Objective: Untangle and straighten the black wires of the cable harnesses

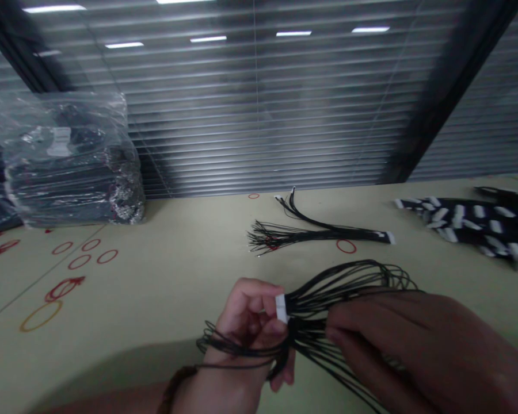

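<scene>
My left hand (252,330) is closed around a black wire harness (323,296), its fingers and thumb at the white connector (281,309). Many thin black wires fan out from that connector to the right, and some loop back over my left wrist. My right hand (397,339) is closed on the wires a short way right of the connector, thumb and forefinger pinched together. Its other fingers are partly hidden. Beyond both hands another black wire harness (323,233) lies on the table, with a white connector at its right end and loose wire ends at its left.
A clear plastic bag (73,167) packed with black wires stands at the back left. Red rubber bands (79,262) and a yellow rubber band (41,315) lie on the left of the table (164,276). Harnesses with white connectors (479,221) are piled at right. Window blinds (259,115) rise behind.
</scene>
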Tool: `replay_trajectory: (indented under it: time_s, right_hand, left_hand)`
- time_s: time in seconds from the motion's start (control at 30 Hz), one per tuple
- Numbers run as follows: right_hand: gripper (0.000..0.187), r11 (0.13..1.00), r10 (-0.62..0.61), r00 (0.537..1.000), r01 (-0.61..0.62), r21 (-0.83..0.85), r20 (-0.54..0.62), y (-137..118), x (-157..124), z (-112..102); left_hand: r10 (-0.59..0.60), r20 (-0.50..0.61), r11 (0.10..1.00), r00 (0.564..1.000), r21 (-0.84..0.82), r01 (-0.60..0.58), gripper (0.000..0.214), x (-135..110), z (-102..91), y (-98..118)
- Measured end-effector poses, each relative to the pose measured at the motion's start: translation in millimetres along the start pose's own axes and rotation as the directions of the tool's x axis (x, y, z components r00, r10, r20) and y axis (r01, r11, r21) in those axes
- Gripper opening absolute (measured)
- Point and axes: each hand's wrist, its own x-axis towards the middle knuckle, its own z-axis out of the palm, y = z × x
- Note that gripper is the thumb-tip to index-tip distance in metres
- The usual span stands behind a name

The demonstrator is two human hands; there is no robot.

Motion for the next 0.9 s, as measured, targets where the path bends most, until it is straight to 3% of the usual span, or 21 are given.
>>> replay_trajectory:
  time_s: [0.2, 0.5, 0.77, 0.9]
  right_hand:
    - [0.021, 0.998, 0.031, 0.999, -0.029, 0.061, -0.028, -1.6, -4.5, 0.5]
    - [0.020, 0.999, 0.024, 1.000, -0.025, -0.025, -0.009, -1.3, -6.4, -4.1]
    - [0.020, 0.998, 0.064, 0.997, -0.063, 0.024, -0.032, -6.6, 7.4, -0.5]
    - [0.023, 0.997, 0.064, 0.997, -0.062, 0.047, -0.044, -6.8, 5.6, -0.5]
  left_hand:
    - [-0.017, 0.023, 0.999, 1.000, -0.036, 0.018, 0.019, -0.3, -0.8, -2.0]
    - [-0.037, -0.027, 0.999, 0.999, 0.002, 0.037, 0.016, 0.3, 2.7, 2.0]
    - [-0.007, 0.022, 0.999, 1.000, -0.043, 0.008, 0.016, -0.7, 1.5, 1.1]
    - [0.017, -0.011, 1.000, 1.000, -0.005, -0.017, 0.017, -2.0, 5.3, 1.6]
